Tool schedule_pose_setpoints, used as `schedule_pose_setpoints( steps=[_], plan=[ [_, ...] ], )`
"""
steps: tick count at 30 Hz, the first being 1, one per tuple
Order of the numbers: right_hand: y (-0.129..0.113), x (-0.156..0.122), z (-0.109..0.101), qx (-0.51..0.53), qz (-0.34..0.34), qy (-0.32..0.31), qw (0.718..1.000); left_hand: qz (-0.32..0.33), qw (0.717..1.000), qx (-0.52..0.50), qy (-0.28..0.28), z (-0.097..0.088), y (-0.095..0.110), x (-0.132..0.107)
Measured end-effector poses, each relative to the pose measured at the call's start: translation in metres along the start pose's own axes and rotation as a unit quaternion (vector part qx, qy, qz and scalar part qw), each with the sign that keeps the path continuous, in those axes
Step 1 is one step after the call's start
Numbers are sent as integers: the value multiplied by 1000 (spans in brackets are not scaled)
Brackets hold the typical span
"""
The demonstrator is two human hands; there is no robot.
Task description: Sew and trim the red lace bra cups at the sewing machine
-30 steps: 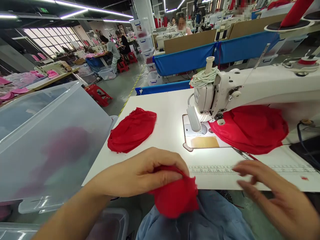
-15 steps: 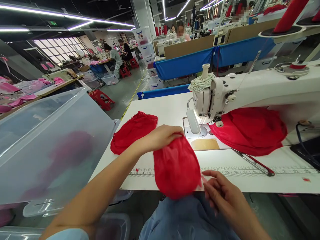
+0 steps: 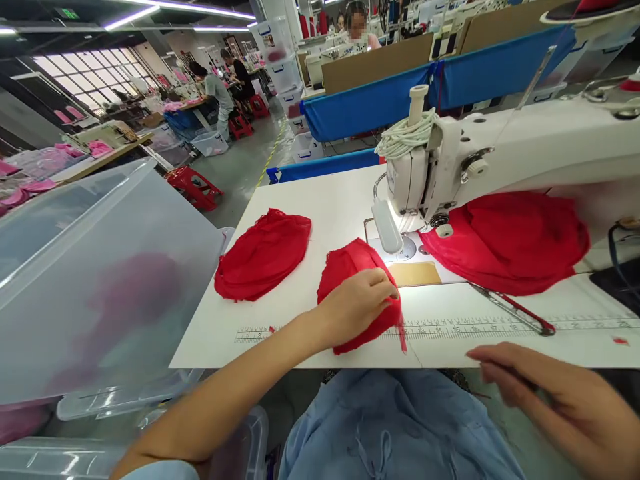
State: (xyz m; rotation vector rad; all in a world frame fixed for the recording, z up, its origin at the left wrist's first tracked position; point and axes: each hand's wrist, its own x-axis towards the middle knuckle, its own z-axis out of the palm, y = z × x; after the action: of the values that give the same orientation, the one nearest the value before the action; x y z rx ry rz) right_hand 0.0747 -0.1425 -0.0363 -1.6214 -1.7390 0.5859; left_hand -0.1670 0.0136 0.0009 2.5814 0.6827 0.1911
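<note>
My left hand point(image 3: 357, 307) is closed on a rounded red fabric piece point(image 3: 350, 261), fingertips pinching near its right edge. The piece lies at the table's front, close to the sewing machine, and frayed red strands hang from its lower right corner. Off to the right, my right hand point(image 3: 545, 393) is over the table's front edge, apart from the cloth. Its fingers are stretched out, somewhat blurred, with nothing visible in them. A second red fabric piece point(image 3: 265, 257) rests to the left. More red fabric point(image 3: 510, 243) is heaped under the arm of the white sewing machine point(image 3: 525, 150).
A printed ruler point(image 3: 445, 331) runs along the white table point(image 3: 295, 193). Metal tweezers point(image 3: 520, 312) lie on it, partly beneath the heap. At left stands a large translucent bin point(image 3: 100, 287). Behind the table hangs blue cloth point(image 3: 370, 100); other people sit farther back.
My left hand has lowered the red piece from an upright hold onto the table. My right hand has come away from its edge, moving right and toward me. The camera view has tilted down.
</note>
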Motion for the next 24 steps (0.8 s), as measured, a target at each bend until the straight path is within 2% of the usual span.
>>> schedule_pose_setpoints(
  steps=[1, 3, 5, 7, 10, 13, 16, 18, 24],
  plan=[
    [7, 2, -5, -34, 19, 46, 998, 6, 1000, 5, -1, 5, 1, -2],
    [22, 8, -13, -134, 91, 138, 977, 23, 1000, 15, 0, 12, 2, -2],
    [33, 17, -17, -238, 136, 150, 950, 42, 999, 25, -7, 17, 2, 1],
    [40, 25, -19, -267, 143, 104, 947, 45, 998, 29, -27, 20, 2, 4],
    [44, 30, -20, -222, 144, 76, 961, 8, 1000, -7, -30, 21, 3, 5],
    [45, 29, -22, -167, 135, 17, 977, -43, 993, -108, 29, 22, 4, 3],
    [36, 28, -17, -102, 84, -23, 991, -98, 972, -199, 78, 22, 3, -1],
    [24, 29, -7, -51, 60, -9, 997, -125, 962, -227, 89, 21, 3, -2],
    [-15, 33, 40, 47, 124, 23, 991, -125, 962, -219, 102, 20, 7, -4]
  ],
)
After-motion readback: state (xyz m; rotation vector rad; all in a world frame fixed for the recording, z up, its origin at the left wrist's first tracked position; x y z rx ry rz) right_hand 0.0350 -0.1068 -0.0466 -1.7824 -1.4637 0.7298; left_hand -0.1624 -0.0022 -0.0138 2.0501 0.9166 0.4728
